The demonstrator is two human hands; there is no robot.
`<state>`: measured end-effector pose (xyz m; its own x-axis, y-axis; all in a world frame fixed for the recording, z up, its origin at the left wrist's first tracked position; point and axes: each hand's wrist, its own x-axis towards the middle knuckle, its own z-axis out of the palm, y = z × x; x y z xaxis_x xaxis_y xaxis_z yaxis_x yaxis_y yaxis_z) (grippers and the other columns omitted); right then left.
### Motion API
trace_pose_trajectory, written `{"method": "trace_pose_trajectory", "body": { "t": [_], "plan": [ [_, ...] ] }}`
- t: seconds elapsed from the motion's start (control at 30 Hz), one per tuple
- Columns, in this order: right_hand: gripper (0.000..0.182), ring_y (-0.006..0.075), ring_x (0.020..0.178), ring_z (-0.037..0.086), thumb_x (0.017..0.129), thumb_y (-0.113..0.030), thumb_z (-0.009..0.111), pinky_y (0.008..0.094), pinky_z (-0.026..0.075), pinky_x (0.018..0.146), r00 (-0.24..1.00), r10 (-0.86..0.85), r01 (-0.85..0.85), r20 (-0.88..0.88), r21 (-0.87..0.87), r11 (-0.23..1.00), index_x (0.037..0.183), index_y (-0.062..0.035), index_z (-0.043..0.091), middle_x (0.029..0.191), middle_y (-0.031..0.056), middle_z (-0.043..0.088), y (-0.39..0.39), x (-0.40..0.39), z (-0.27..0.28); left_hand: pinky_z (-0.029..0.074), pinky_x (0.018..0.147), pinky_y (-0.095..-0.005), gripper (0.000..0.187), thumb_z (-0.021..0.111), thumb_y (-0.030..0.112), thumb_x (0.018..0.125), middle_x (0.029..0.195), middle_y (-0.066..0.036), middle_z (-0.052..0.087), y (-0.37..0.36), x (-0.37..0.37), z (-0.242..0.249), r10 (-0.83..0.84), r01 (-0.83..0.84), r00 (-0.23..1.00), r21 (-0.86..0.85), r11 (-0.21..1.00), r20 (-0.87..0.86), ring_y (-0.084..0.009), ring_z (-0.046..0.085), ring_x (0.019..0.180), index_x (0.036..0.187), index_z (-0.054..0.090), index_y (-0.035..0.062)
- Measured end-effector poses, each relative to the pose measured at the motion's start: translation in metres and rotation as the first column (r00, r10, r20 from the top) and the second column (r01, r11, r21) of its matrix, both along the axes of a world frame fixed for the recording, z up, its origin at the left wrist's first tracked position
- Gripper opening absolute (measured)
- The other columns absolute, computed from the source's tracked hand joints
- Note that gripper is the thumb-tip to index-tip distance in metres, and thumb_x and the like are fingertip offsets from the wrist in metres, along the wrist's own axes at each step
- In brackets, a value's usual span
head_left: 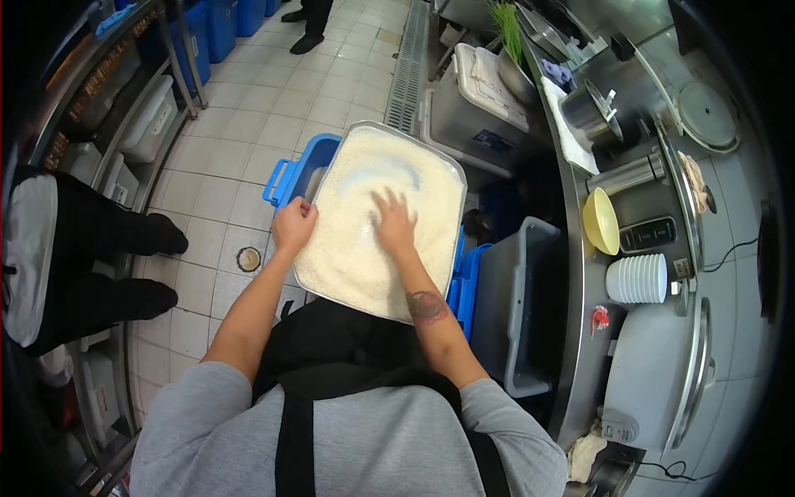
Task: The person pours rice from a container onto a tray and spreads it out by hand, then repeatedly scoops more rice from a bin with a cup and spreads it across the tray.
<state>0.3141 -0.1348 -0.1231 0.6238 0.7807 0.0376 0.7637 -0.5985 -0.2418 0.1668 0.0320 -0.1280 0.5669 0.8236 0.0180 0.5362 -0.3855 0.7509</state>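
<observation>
A large metal tray holds a wide layer of pale, grainy material, thinner near the top where a bluish patch shows. It rests over a blue bin. My left hand is closed on the tray's left edge, its fingers curled at the rim. With fingers spread, my right hand lies on the grainy material near the middle and grasps nothing.
Right of the tray are a grey bin and a steel counter with a yellow bowl and stacked white bowls. Two people's legs show at left and top. Shelving lines the left.
</observation>
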Motion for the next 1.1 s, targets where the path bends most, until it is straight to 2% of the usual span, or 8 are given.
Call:
{"method": "trace_pose_trajectory", "body": {
  "t": [0.07,0.23,0.4,0.53,0.6,0.8,0.93,1.1],
  "plan": [
    [0.051,0.0352,0.134,0.031,0.084,-0.021,0.062,0.0598,0.029,0.102,0.977,-0.209,0.202,0.034,0.14,0.969,0.133,-0.0197,0.047,0.144,0.0105,0.037,0.0,0.012,-0.012,0.049,0.061,-0.0405,0.025,0.062,0.032,0.08,0.071,-0.009,0.067,0.001,-0.001,-0.001,0.006,-0.006,1.0,0.005,1.0,0.003,-0.0292,0.065,0.067,0.079,0.065,0.0071],
    [0.042,0.0369,0.118,0.044,0.08,-0.013,0.064,0.0465,0.04,0.094,0.966,-0.257,0.252,0.002,0.186,0.949,0.12,-0.0061,0.054,0.127,0.0181,0.048,-0.011,-0.011,-0.011,0.05,0.061,-0.0406,0.024,0.062,0.031,0.079,0.07,-0.009,0.067,-0.001,0.001,0.0,0.002,-0.002,1.0,0.019,1.0,0.012,-0.0287,0.065,0.067,0.079,0.065,0.0073],
    [0.031,0.0345,0.095,0.059,0.074,-0.009,0.069,0.0419,0.047,0.083,0.955,0.03,0.021,-0.293,0.17,0.985,0.104,-0.0042,0.062,0.098,0.0195,0.062,-0.021,-0.045,0.004,0.049,0.06,-0.0406,0.024,0.062,0.031,0.079,0.069,-0.009,0.067,-0.001,0.0,0.002,-0.003,0.003,1.0,0.021,1.0,0.021,-0.0291,0.065,0.066,0.078,0.065,0.0067],
    [0.021,0.0324,0.084,0.065,0.073,-0.001,0.066,0.0407,0.051,0.075,0.944,0.061,0.012,-0.323,0.219,0.976,0.093,-0.0024,0.064,0.084,0.0199,0.066,-0.014,-0.033,0.042,0.049,0.06,-0.0406,0.025,0.062,0.031,0.079,0.069,-0.009,0.066,0.0,0.0,-0.001,0.001,-0.001,1.0,0.029,1.0,0.024,-0.0294,0.064,0.065,0.078,0.064,0.0062],
    [0.019,0.0309,0.082,0.067,0.073,0.005,0.062,0.0365,0.052,0.072,0.778,-0.153,0.319,-0.609,0.174,0.932,0.09,-0.0008,0.064,0.081,0.0189,0.067,-0.004,-0.03,0.096,0.049,0.06,-0.0407,0.024,0.062,0.031,0.079,0.069,-0.009,0.066,0.0,0.0,0.001,0.005,-0.005,1.0,0.027,1.0,0.02,-0.0295,0.064,0.065,0.078,0.064,0.0063],
    [0.034,0.0298,0.091,0.066,0.073,0.013,0.048,0.0356,0.05,0.084,0.926,0.075,0.174,-0.369,0.596,0.784,0.099,-0.0009,0.064,0.093,0.0205,0.067,-0.009,-0.018,0.138,0.049,0.06,-0.0409,0.024,0.062,0.03,0.079,0.069,-0.01,0.067,-0.001,0.002,0.003,0.008,-0.009,1.0,0.013,1.0,0.014,-0.0296,0.064,0.066,0.078,0.065,0.0061],
    [0.044,0.0328,0.107,0.06,0.073,0.013,0.043,0.0375,0.044,0.096,0.949,0.135,0.081,-0.285,0.633,0.77,0.108,-0.0033,0.062,0.111,0.0235,0.061,-0.018,-0.024,0.121,0.049,0.06,-0.041,0.023,0.062,0.03,0.078,0.07,-0.01,0.067,0.0,0.001,0.002,0.001,-0.001,1.0,0.01,1.0,0.005,-0.0297,0.064,0.066,0.078,0.065,0.0062],
    [0.049,0.0414,0.128,0.039,0.08,-0.012,0.063,0.0483,0.033,0.105,0.957,0.095,0.03,-0.274,0.418,0.908,0.128,-0.0111,0.051,0.136,0.0232,0.042,-0.05,-0.048,0.07,0.049,0.061,-0.0412,0.024,0.062,0.03,0.079,0.07,-0.01,0.067,0.0,0.0,0.002,0.004,-0.004,1.0,0.004,1.0,0.005,-0.03,0.065,0.067,0.078,0.065,0.0068]
  ]
}}
